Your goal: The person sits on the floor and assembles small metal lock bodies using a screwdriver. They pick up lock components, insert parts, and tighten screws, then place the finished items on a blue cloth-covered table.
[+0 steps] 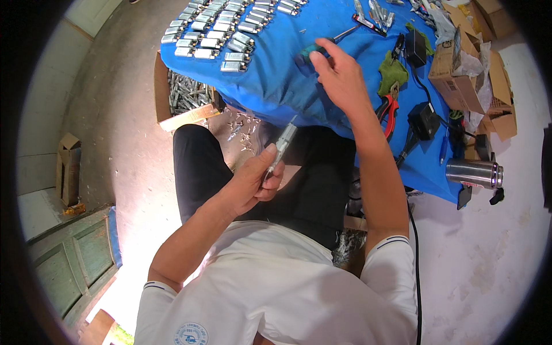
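Nearest, the left hand (pixel 253 181) grips a slim metal part (pixel 280 148) over the lap, its long axis tilting up toward the blue-covered table (pixel 276 86); farther, the right hand (pixel 339 75) closes on what seems a green-handled screwdriver (pixel 325 45) lying on that table.

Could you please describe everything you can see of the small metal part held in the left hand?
The small metal part is a slim, silvery-grey piece, seemingly metal, with a blocky body narrowing to a thin tip. It tilts with the tip up and to the right, toward the edge of the blue cloth. The left hand pinches its lower end between thumb and fingers, over the lap. Finer detail is too small to tell.
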Motion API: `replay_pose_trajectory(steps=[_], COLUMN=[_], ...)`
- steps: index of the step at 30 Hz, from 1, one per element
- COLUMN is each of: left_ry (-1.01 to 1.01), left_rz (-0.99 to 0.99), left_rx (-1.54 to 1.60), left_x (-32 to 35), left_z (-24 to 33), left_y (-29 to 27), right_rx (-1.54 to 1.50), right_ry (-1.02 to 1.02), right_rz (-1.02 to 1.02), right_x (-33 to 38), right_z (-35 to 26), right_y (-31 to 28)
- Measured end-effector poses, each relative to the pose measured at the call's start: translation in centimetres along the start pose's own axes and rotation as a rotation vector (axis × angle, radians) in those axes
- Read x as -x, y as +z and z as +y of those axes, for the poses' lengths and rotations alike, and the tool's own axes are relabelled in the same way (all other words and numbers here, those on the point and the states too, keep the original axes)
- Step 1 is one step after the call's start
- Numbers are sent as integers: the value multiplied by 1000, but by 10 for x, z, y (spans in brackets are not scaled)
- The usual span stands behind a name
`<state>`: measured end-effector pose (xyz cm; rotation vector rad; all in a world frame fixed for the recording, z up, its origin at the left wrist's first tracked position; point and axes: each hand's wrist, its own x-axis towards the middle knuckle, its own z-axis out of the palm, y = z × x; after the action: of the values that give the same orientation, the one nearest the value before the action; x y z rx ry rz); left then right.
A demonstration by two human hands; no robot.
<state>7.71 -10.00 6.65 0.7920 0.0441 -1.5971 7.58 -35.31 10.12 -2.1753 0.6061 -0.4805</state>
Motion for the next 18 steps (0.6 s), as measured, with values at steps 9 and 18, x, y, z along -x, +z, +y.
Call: replay_pose_trajectory(steps=[9, 18], left_ry=[113, 112], left_rz=[-23, -78], left_rx=[-65, -119], left_x=[8, -7], left_z=[-3, 9], left_y=[-5, 8], right_rx=[224, -494], right_ry=[104, 307], right_rz=[14, 225], right_x=[-29, 85], right_z=[2, -10], right_y=[17, -37])
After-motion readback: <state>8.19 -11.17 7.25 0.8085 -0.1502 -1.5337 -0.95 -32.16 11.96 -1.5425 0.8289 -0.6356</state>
